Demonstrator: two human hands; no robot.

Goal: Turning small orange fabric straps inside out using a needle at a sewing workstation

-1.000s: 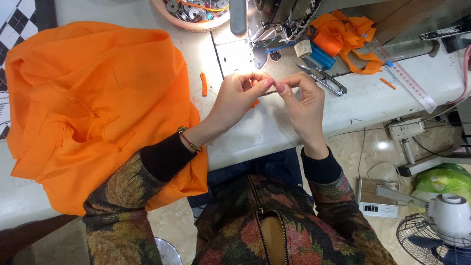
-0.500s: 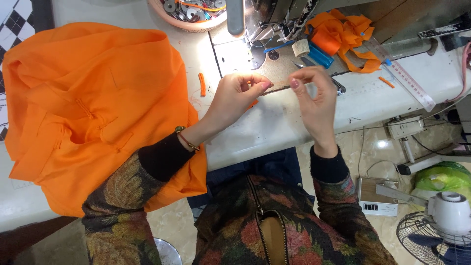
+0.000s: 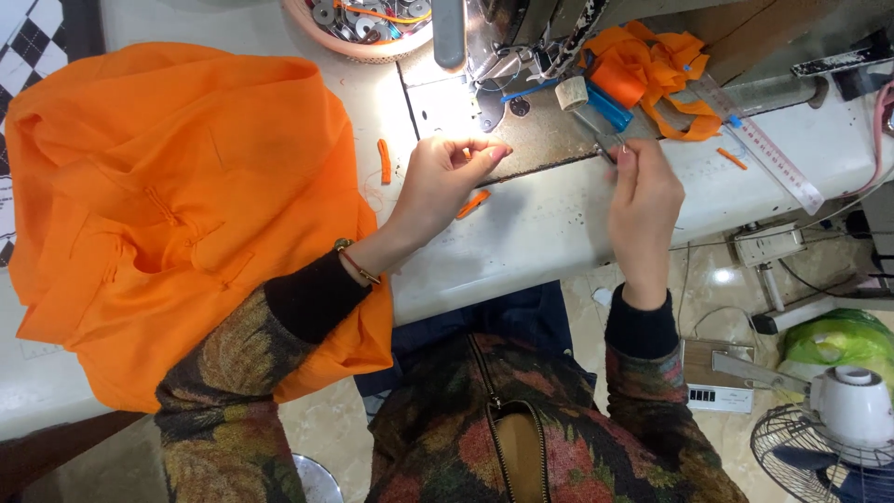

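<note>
My left hand [image 3: 445,177] hovers over the sewing machine bed [image 3: 549,130], thumb and fingers pinched on a small orange fabric piece [image 3: 466,153]. My right hand [image 3: 641,191] is off to the right, apart from the left. Its fingertips are closed on the near end of thin metal snips [image 3: 596,130] that lie on the bed. A short orange strip [image 3: 473,203] lies on the white table just below my left hand. Another orange strip [image 3: 384,160] lies to its left. The needle area of the machine [image 3: 507,56] is right above both hands.
A large orange garment [image 3: 177,214] covers the left of the white table [image 3: 559,233] and hangs over its front edge. A bowl of bobbins [image 3: 363,23], an orange thread spool with fabric scraps [image 3: 643,70] and a clear ruler [image 3: 764,149] lie at the back. A fan [image 3: 829,438] stands on the floor.
My hands were together, both pinching the small orange piece. Now they have parted: the right hand moved right to the snips, and the left stayed with the piece.
</note>
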